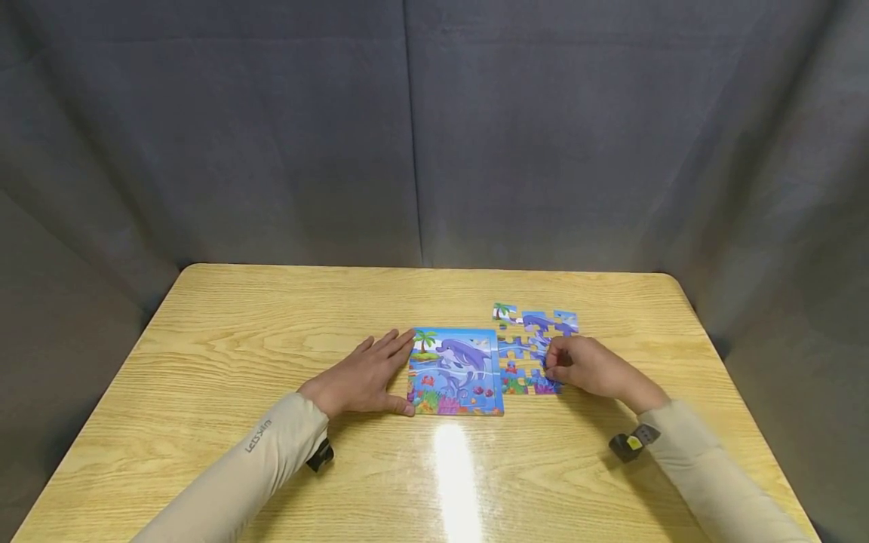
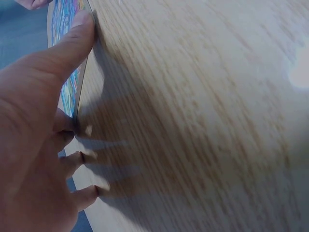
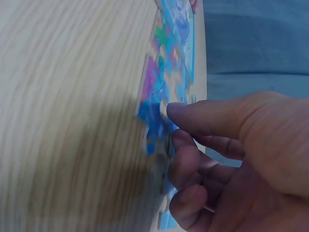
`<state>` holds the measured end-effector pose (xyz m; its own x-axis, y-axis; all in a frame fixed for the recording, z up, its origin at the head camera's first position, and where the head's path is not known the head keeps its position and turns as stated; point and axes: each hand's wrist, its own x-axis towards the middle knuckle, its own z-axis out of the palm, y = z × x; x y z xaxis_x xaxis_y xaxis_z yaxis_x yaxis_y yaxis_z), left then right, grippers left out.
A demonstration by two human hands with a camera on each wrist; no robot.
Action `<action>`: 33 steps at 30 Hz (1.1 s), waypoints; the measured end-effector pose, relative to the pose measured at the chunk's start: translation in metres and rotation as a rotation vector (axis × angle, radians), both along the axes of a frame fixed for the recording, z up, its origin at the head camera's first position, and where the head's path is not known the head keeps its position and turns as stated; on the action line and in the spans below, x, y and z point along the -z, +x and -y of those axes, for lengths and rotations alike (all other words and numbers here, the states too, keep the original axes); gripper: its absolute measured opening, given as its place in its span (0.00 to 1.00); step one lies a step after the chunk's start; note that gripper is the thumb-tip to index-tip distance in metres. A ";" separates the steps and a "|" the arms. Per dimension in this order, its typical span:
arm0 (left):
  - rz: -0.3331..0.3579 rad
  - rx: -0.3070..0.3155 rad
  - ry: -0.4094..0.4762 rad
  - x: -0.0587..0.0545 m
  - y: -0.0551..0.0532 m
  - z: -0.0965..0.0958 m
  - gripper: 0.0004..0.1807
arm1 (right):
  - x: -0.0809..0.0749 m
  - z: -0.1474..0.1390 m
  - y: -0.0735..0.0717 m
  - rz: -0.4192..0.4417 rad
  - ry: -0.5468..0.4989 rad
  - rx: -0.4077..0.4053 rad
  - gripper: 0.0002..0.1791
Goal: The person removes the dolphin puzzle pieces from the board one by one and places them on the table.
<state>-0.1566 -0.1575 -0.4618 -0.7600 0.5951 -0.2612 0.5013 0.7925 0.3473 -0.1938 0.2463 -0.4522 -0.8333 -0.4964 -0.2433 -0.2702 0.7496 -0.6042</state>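
A square dolphin puzzle board (image 1: 456,369) lies flat on the table, showing a palm tree, a dolphin and coral. My left hand (image 1: 363,377) rests against its left edge, fingers spread, with the thumb (image 2: 82,36) at the near corner. To the right of the board lie several loose puzzle pieces (image 1: 519,349), laid out roughly as the same picture with gaps between them. Over their right side, my right hand (image 1: 587,366) has curled fingers and pinches a blue puzzle piece (image 3: 152,121) between thumb and fingertips. The fingers partly hide that piece.
Everything lies on a light wood-grain table (image 1: 237,324) with rounded far corners. A grey curtain (image 1: 292,151) hangs behind it and at both sides. Light glares off the tabletop in front of the board.
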 end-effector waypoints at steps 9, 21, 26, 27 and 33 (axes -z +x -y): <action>-0.005 0.002 0.000 -0.001 0.000 -0.001 0.61 | -0.003 0.026 0.002 0.024 -0.066 -0.053 0.06; 0.002 -0.008 0.001 0.000 0.000 -0.001 0.61 | -0.002 0.061 0.007 0.038 -0.063 -0.139 0.03; -0.001 -0.009 -0.006 0.000 0.000 -0.001 0.61 | 0.000 0.073 0.012 0.041 -0.070 -0.180 0.06; -0.001 -0.009 -0.007 0.000 0.000 -0.001 0.61 | 0.001 0.075 0.013 0.049 -0.066 -0.184 0.07; -0.003 -0.003 -0.007 0.001 0.000 -0.001 0.61 | 0.001 0.086 0.020 0.033 -0.006 -0.212 0.13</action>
